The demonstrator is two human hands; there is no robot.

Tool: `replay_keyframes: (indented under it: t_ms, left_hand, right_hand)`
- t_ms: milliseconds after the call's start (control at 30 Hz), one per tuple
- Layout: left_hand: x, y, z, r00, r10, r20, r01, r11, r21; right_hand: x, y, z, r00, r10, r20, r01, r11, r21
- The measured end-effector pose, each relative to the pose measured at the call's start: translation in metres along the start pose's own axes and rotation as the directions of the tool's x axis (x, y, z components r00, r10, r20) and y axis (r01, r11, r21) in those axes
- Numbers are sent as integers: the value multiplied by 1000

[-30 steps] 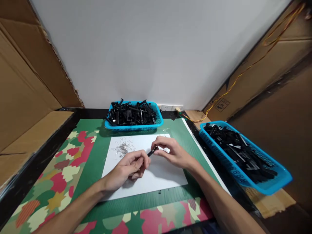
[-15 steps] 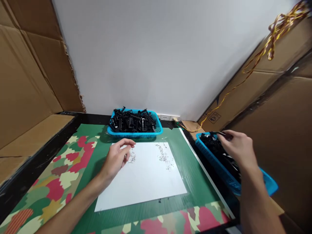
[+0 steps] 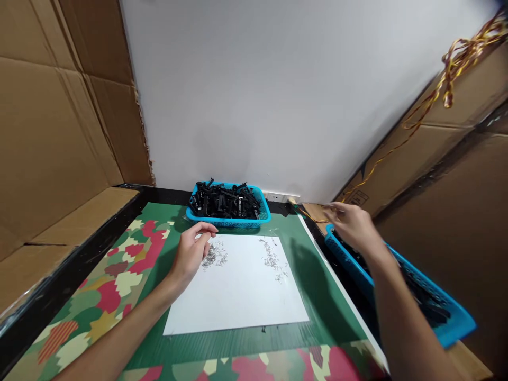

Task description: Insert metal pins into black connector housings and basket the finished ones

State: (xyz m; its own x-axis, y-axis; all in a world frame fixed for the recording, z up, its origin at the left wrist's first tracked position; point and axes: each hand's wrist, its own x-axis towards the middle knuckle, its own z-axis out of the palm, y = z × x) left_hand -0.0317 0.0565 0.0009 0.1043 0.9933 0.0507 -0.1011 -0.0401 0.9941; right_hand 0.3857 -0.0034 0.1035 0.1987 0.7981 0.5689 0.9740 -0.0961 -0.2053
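Observation:
My left hand [image 3: 192, 248] hovers over the left edge of a white sheet [image 3: 238, 296], its fingers curled and thumb near the fingertips. Whatever it may hold is hidden. Beside those fingertips lies a pile of tiny metal pieces [image 3: 216, 254]; a second scatter of them [image 3: 272, 259] is on the sheet's right side. My right hand [image 3: 353, 225] is raised over the far end of the right blue basket [image 3: 452, 328], which contains black plastic parts [image 3: 428, 301]. Motion smears its fingers, so I cannot see whether anything is between them.
Another blue basket [image 3: 228, 223], heaped with black plastic parts [image 3: 222, 201], stands behind the sheet. The green mat [image 3: 317, 280] has a patterned border. Cardboard walls [image 3: 59, 132] flank the table. Yellow-brown twisted wire [image 3: 448, 90] runs down to a wall socket [image 3: 275, 197].
My right hand has moved up and left from inside the right basket's area. The black piece seen at its fingertips no longer shows. The left hand keeps nearly the same pose; the camera view has shifted.

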Motion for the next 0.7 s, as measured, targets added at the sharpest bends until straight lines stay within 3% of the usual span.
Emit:
replay_keyframes:
  t_ms: [100,200,267,400,533,700]
  left_hand:
    - [0,-2,0,1000,16,-4,-16,1000,2]
    - [-1,-2,0,1000,28,9,-28,1000,10]
    - [-1,-2,0,999,31,19,-32,999,15]
    - [1,-5,0,999,26,32,-26,999,18]
    - [4,-9,0,998,20,53,-20,1000,7]
    - [2,-8,1,995,0,100,0,1000,2]
  right_hand:
    - [16,-70,45,947,-246,208,157,916,370]
    - [26,-124,86,895,-374,241,224,846,483]
    - [31,-143,106,869,-425,252,245,813,527]
    - [35,-152,128,841,-481,248,267,767,584]
    - [31,-147,127,838,-500,218,250,707,661]
    - [22,-131,115,911,-378,164,127,637,761]
